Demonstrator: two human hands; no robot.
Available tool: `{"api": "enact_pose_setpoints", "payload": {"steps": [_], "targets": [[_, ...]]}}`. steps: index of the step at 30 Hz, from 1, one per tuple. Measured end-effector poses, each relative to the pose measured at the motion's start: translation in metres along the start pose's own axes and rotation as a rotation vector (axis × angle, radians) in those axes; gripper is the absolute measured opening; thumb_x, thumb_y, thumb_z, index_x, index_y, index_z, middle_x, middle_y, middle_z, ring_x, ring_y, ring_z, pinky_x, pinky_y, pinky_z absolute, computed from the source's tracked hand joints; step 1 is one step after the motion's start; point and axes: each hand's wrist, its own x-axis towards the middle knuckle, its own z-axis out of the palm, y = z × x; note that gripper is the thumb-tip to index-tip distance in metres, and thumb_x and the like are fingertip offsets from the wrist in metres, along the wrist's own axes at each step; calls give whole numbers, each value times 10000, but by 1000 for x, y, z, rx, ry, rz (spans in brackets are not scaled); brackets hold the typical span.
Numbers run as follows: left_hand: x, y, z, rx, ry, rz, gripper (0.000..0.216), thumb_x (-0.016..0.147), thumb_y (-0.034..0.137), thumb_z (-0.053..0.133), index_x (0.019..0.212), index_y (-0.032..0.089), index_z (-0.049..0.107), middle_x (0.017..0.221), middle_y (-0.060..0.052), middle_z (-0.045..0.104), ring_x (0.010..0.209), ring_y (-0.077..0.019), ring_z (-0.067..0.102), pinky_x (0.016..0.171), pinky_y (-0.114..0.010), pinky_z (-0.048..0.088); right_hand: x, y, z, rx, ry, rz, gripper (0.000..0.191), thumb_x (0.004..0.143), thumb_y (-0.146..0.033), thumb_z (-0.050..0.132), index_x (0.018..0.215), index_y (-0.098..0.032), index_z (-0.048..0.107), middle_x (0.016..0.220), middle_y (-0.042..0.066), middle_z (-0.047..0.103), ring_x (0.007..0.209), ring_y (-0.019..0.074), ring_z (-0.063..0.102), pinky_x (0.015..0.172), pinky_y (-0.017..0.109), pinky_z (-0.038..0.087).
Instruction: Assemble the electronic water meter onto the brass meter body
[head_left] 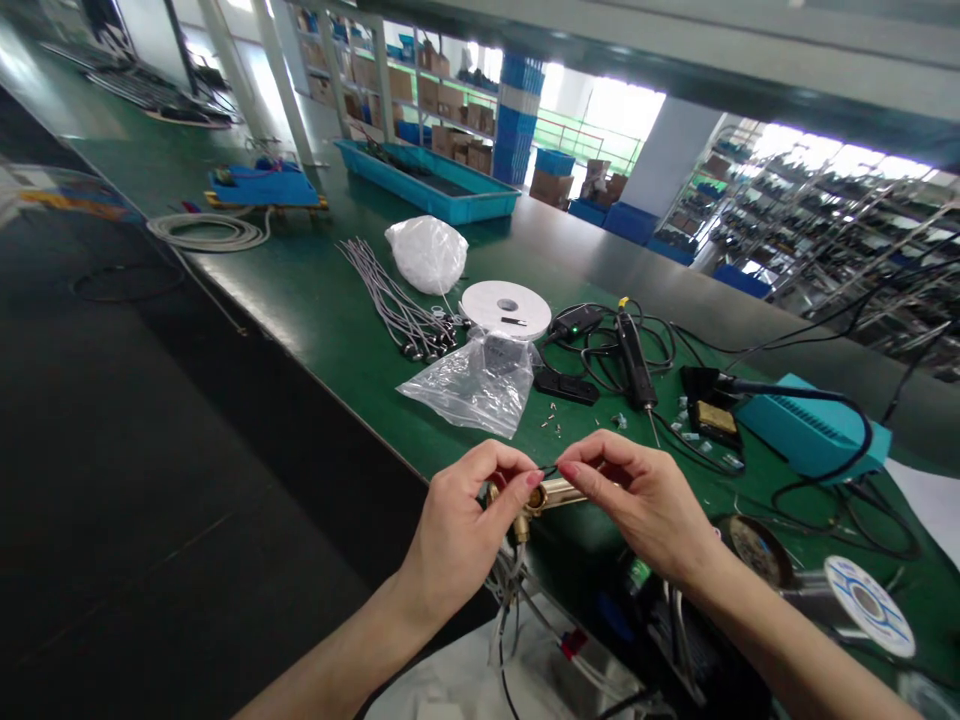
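My left hand (459, 525) is closed around a brass fitting (555, 493), with thumb and forefinger pinched at its top. My right hand (643, 495) pinches a thin dark wire (550, 468) that runs between the two hands, just above the fitting. Both hands hover over the near edge of the green bench (330, 310). Thin wires (510, 600) hang down from the fitting below my left hand.
A clear plastic bag (472, 385), a white reel (505, 307), a bundle of grey leads (390, 300), a white bag (426, 252), small screws (555, 420), an electric screwdriver (635, 362), a teal soldering station (814, 430), a solder spool (868, 603), blue trays (427, 180).
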Motion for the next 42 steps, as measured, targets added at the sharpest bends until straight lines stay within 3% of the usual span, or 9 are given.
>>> {"api": "enact_pose_setpoints", "payload": {"steps": [4, 8, 11, 14, 16, 19, 24, 34, 42], "targets": [[3, 6, 7, -22, -13, 3, 103, 869, 256, 584, 794, 202, 630, 730, 41, 627, 665, -101, 576, 628, -205, 435, -2, -1, -4, 126, -19, 81, 211, 788, -382, 642, 797, -172, 653, 708, -9, 624, 634, 104, 527, 590, 231, 409], [1, 6, 12, 12, -47, 24, 102, 881, 274, 567, 833, 209, 629, 770, 32, 634, 699, -115, 590, 643, -220, 455, -7, 2, -15, 79, -7, 78, 257, 803, -423, 621, 792, -167, 646, 695, -4, 612, 620, 105, 517, 561, 226, 402], [-1, -1, 14, 177, -66, 136, 211, 837, 271, 630, 1040, 224, 590, 974, -9, 640, 896, -174, 597, 794, -299, 484, -13, 9, -29, -217, 70, -45, 216, 856, -371, 573, 798, -174, 641, 708, 5, 613, 627, 112, 523, 573, 235, 412], [-4, -12, 17, 443, -105, 274, 459, 739, 246, 738, 1144, 202, 527, 1107, -61, 605, 1061, -254, 536, 933, -429, 440, -21, 23, -45, -684, 128, -339, 157, 898, -256, 530, 826, -165, 636, 776, 33, 624, 719, 132, 543, 655, 254, 432], [-4, -20, 19, 572, -131, 301, 477, 712, 226, 761, 1126, 186, 527, 1079, -69, 612, 1052, -271, 541, 981, -483, 403, -26, 34, -50, -930, 100, -509, 151, 914, -205, 500, 857, -149, 628, 811, 55, 626, 759, 144, 540, 683, 263, 433], [-3, -26, 21, 650, -162, 284, 352, 747, 196, 724, 1050, 182, 545, 995, -52, 625, 985, -248, 574, 1033, -505, 355, -30, 44, -51, -1146, 26, -609, 138, 916, -164, 489, 862, -147, 615, 794, 50, 607, 722, 149, 502, 652, 271, 410], [3, -26, 20, 637, -215, 260, 252, 772, 182, 699, 981, 178, 559, 945, -38, 631, 952, -227, 584, 1035, -491, 355, -24, 45, -45, -1244, -27, -626, 95, 891, -144, 526, 838, -157, 603, 739, 24, 562, 676, 165, 441, 615, 295, 361], [10, -30, 18, 595, -189, 249, 351, 727, 160, 733, 1026, 195, 553, 987, -38, 648, 974, -241, 592, 1015, -490, 388, -5, 43, -42, -1143, -98, -488, 107, 907, -197, 515, 843, -172, 597, 775, 23, 585, 739, 158, 505, 636, 273, 391], [11, -30, 17, 580, -195, 229, 348, 737, 155, 714, 1043, 196, 553, 973, -41, 629, 948, -248, 568, 863, -417, 469, 3, 29, -40, -1278, -222, -433, 54, 863, -151, 565, 831, -172, 604, 788, 30, 591, 741, 181, 513, 633, 297, 391]]}}
